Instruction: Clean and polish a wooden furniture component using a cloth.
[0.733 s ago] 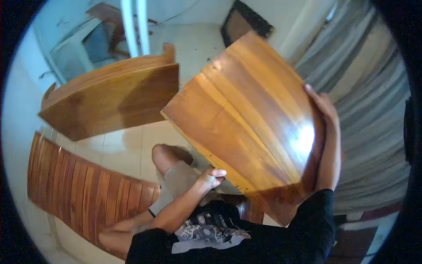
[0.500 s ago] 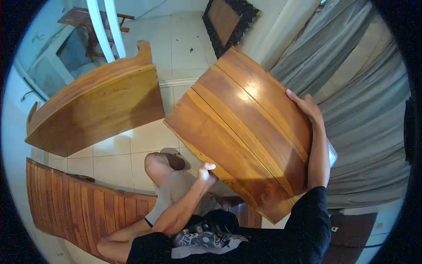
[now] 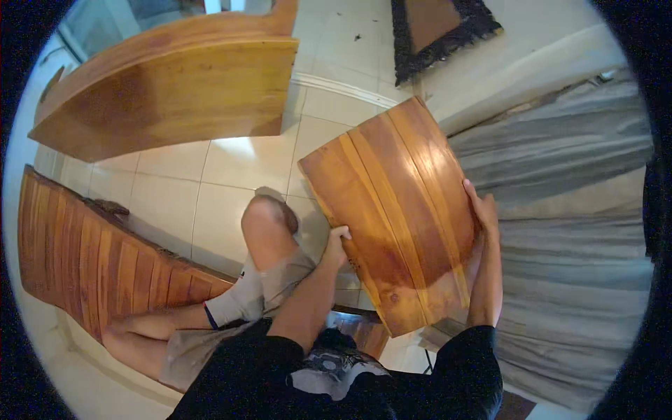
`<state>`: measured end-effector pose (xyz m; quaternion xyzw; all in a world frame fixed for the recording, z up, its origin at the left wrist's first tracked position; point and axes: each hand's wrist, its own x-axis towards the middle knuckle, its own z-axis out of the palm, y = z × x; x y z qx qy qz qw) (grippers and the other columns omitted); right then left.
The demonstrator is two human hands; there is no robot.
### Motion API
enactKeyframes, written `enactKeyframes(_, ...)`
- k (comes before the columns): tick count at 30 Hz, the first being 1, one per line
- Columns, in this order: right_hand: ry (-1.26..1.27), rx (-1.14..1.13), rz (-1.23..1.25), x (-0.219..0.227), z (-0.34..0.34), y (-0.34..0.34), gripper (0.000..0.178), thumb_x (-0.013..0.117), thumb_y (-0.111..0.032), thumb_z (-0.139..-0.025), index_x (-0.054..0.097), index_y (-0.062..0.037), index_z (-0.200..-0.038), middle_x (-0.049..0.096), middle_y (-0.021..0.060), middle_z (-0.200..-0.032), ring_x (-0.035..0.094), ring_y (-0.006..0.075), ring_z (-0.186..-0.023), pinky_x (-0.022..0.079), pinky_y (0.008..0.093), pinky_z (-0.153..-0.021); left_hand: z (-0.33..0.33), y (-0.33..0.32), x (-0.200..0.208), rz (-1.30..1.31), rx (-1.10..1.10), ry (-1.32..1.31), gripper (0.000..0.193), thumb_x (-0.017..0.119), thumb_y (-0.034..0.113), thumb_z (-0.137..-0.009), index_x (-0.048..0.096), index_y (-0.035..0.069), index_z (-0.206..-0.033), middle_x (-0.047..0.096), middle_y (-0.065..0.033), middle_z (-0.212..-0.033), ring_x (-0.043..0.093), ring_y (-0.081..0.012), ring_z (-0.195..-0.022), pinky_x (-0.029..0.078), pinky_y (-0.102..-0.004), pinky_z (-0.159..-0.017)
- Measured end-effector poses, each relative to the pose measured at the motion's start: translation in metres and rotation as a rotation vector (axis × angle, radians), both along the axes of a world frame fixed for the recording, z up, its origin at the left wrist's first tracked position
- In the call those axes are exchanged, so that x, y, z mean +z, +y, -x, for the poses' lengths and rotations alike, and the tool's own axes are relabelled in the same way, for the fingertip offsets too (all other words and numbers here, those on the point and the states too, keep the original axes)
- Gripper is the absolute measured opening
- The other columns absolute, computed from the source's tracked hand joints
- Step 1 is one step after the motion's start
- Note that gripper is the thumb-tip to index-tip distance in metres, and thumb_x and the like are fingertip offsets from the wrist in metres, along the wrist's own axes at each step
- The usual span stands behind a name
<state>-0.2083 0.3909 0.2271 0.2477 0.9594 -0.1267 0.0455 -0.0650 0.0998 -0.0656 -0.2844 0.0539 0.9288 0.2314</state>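
the wooden panel (image 3: 399,224) is in front of the person's torso, right of the bent knee (image 3: 266,227) and near the grey curtain (image 3: 560,238). it is tilted, its glossy face upward. the hands are apart, clamped on opposite edges: left hand (image 3: 338,246) on the left edge, thumb over the face; right hand (image 3: 484,210) on the right edge, its underside fingers not visible. whether the lower end bears on anything cannot be told.

assessment: the panel appears stiff and fairly heavy, warranting two hands. the glossy finish is probably slippery and prone to scratches. corners look vulnerable to knocks, particularly against the tile floor (image 3: 231,171). light seams run lengthwise; their soundness cannot be judged. recommended hold: both long edges near mid-length, fingers underneath, avoiding the rough-looking patch along the left edge.
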Motion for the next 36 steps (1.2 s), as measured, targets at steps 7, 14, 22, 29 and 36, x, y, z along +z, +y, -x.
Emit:
enactKeyframes(7, -0.011, 0.061, -0.059, -0.014, 0.006, 0.003, 0.108, 0.059, -0.085, -0.08, 0.068, 0.0175, -0.114, 0.065, 0.04, -0.118, 0.063, 0.0484, -0.12, 0.048, 0.0494, -0.103, -0.007, 0.038, -0.007, 0.187, 0.162, -0.055, 0.037, 0.061, 0.021, -0.058, 0.061, 0.011, -0.094, 0.061, -0.0052, -0.095, 0.058, -0.0279, -0.093, 0.05, -0.0413, -0.087)
enactKeyframes(14, -0.029, 0.056, -0.13, -0.054, 0.008, 0.021, 0.108, 0.049, -0.086, -0.085, 0.068, 0.0164, -0.115, 0.065, 0.0411, -0.113, 0.064, 0.0519, -0.114, 0.048, 0.0531, -0.097, -0.014, 0.053, -0.039, 0.479, 0.064, -0.05, 0.028, 0.066, 0.038, -0.071, 0.059, 0.019, -0.09, 0.061, -0.0042, -0.103, 0.058, -0.0241, -0.096, 0.05, -0.0397, -0.088)
enactKeyframes(22, 0.11, 0.093, -0.013, -0.086, -0.005, 0.048, 0.1, 0.048, -0.082, -0.09, 0.067, 0.0117, -0.121, 0.065, 0.0407, -0.117, 0.061, 0.0515, -0.119, 0.047, 0.0524, -0.1, -0.01, 0.083, -0.054, 0.506, 0.227, -0.195, 0.03, 0.065, 0.013, -0.053, 0.06, 0.011, -0.083, 0.053, 0.0007, -0.075, 0.048, -0.0199, -0.064, 0.042, -0.0357, -0.062)
enactKeyframes(29, -0.078, -0.003, -0.094, -0.087, 0.0, 0.054, 0.099, 0.047, -0.082, -0.09, 0.068, 0.0109, -0.12, 0.065, 0.0372, -0.121, 0.061, 0.0501, -0.12, 0.047, 0.0514, -0.101, -0.013, 0.088, -0.054, 0.586, 0.27, -0.153, 0.021, 0.064, 0.027, -0.072, 0.051, 0.015, -0.061, 0.05, -0.0007, -0.067, 0.049, -0.0195, -0.062, 0.041, -0.0351, -0.064)
enactKeyframes(36, -0.032, -0.061, -0.176, -0.1, 0.007, 0.07, 0.107, 0.038, -0.087, -0.089, 0.071, 0.0122, -0.113, 0.067, 0.0375, -0.114, 0.063, 0.0534, -0.114, 0.048, 0.056, -0.098, -0.002, 0.069, -0.025, 0.8, 0.172, 0.147, 0.044, 0.068, 0.012, -0.06, 0.06, 0.008, -0.103, 0.06, -0.003, -0.094, 0.058, -0.0221, -0.086, 0.05, -0.0373, -0.074)
